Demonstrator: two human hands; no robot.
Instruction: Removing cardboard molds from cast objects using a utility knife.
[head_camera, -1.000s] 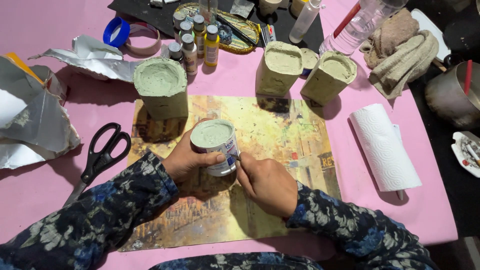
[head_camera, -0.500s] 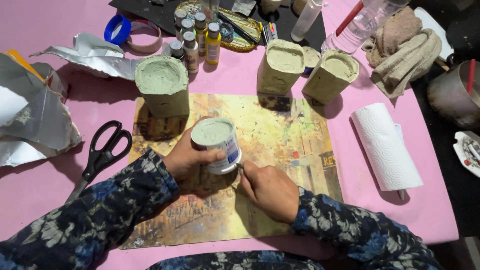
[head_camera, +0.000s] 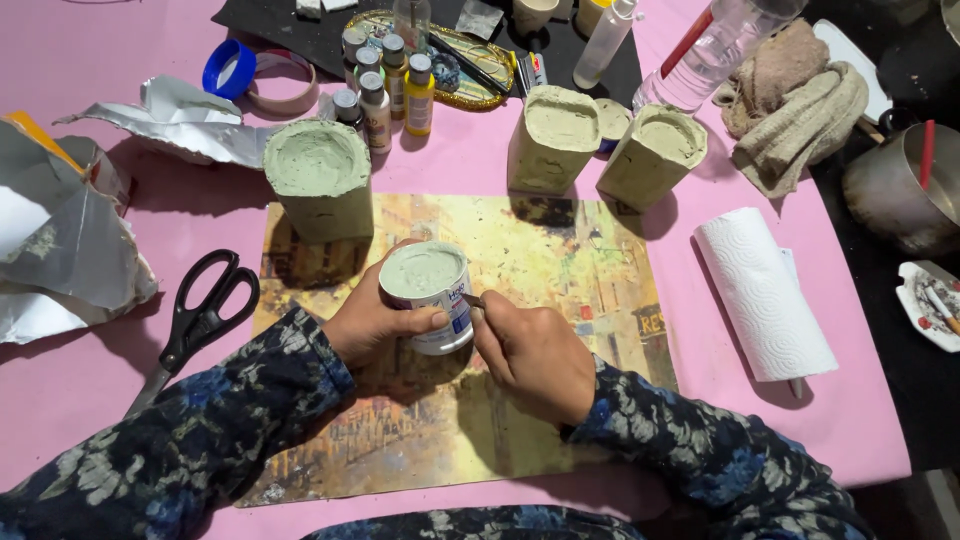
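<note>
While the left hand (head_camera: 375, 322) wraps its fingers tight round one small round tub (head_camera: 428, 295) at the frame's centre, the right hand (head_camera: 535, 355) pinches a thin tool (head_camera: 472, 299), fingers closed on it, its tip touching the tub's side. The tub stands upright, long axis vertical, its top filled with pale green paste. It rests on one worn printed mat (head_camera: 560, 300). Left lies one pair of black scissors (head_camera: 195, 320); right, one white paper-towel roll (head_camera: 762, 292). Beyond stand three rough, green-coated blocky vessels (head_camera: 318, 180), then several small paint bottles (head_camera: 418, 92).
</note>
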